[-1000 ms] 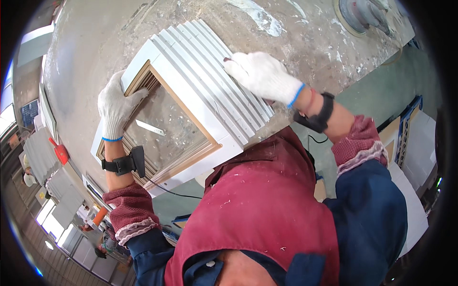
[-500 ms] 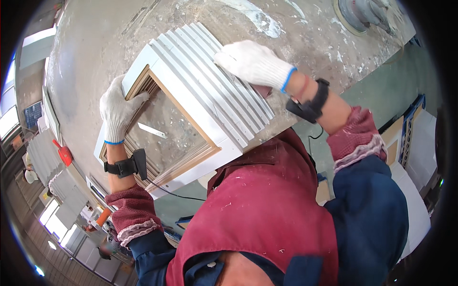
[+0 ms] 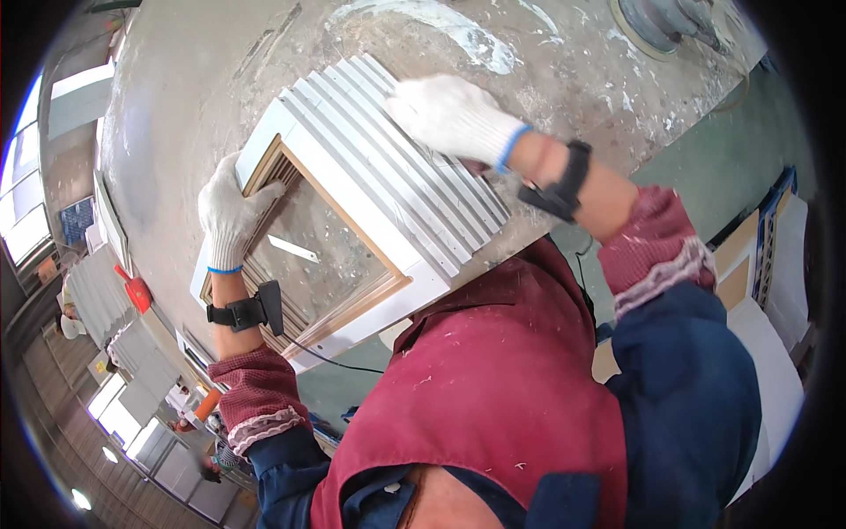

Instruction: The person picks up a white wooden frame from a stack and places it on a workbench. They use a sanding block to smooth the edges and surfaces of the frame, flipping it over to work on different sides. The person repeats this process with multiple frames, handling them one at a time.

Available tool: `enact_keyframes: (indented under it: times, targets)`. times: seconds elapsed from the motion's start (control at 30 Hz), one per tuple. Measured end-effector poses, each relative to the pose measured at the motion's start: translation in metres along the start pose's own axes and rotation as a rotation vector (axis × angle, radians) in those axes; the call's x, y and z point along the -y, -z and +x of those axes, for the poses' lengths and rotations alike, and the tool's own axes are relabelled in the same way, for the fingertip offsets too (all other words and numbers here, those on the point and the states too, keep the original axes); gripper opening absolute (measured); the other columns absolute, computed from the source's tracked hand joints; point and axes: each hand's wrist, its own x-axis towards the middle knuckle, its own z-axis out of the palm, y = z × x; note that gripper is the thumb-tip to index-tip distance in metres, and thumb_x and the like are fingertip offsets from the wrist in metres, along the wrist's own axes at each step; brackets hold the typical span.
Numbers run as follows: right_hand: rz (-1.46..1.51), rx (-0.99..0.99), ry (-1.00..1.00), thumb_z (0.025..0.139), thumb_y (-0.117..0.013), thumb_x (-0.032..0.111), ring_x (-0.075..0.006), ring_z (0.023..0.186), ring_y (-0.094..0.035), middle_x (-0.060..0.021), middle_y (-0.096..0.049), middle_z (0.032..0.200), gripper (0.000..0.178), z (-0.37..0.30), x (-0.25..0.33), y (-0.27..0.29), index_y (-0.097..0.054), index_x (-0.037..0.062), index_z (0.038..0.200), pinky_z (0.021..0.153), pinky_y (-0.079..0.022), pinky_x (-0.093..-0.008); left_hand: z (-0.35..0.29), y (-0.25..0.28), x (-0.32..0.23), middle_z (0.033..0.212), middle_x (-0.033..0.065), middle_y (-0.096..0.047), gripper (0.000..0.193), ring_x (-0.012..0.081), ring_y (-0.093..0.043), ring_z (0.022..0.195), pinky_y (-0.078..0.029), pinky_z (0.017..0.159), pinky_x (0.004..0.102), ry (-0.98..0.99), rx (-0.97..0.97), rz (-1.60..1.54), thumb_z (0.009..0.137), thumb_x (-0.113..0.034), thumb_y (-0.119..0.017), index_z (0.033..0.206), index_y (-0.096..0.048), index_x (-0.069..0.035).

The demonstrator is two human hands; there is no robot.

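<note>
A stack of white rectangular frames (image 3: pixel 308 145) with brown inner edges lies on the worktable, their right sides fanned out like steps. My left hand (image 3: pixel 231 207), in a white knit glove, clasps the left side of the stack, its thumb over the inner edge of the opening. Over the stepped right side is my gloved right hand (image 3: pixel 454 115), slightly blurred, with its fingers curled down. Under its palm a bit of a reddish-brown pad (image 3: pixel 476 166) shows; the rest is hidden. Inside the frame opening a thin white strip (image 3: pixel 293 249) lies on the tabletop.
The worktable (image 3: pixel 203 97) is stained with white smears. A grey round-based device (image 3: pixel 665 26) stands at its far right. A red dustpan-like thing (image 3: pixel 134 289) is at the left. White panels (image 3: pixel 780 291) stand at the right. A cable (image 3: pixel 330 360) hangs from my left wrist strap.
My right hand has shifted a little left along the stepped edges. My left hand still clasps the stack. The whole view has tilted slightly, so the stack sits a bit lower and to the right.
</note>
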Motion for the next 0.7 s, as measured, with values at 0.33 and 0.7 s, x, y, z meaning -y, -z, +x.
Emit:
enact_keyframes:
  times: [0.33,0.7]
  targets:
    - [0.441,-0.156,0.092,0.085,-0.057,0.030,-0.0252,0.071,-0.067,-0.0172,-0.068,0.093,0.042,0.070,0.001,0.036,-0.061,0.0110,0.122,0.065,-0.055,-0.0390,-0.006,0.003,-0.002,0.095,0.0172,-0.070,0.059,0.0270,-0.068,0.088,-0.051,0.081,0.0364,0.050,-0.004,-0.009,0.065,-0.028,-0.077,0.115,-0.061,-0.002]
    - [0.285,-0.489,0.322,0.088,-0.058,0.019,-0.0288,0.095,-0.061,-0.0105,-0.061,0.105,0.026,-0.064,-0.023,-0.030,-0.062,0.0141,0.113,0.085,-0.050,-0.0388,0.001,0.003,-0.005,0.094,0.0157,-0.070,0.057,0.0276,-0.069,0.088,-0.052,0.080,0.0359,0.015,-0.027,-0.048,0.064,-0.028,-0.080,0.112,-0.063,-0.004]
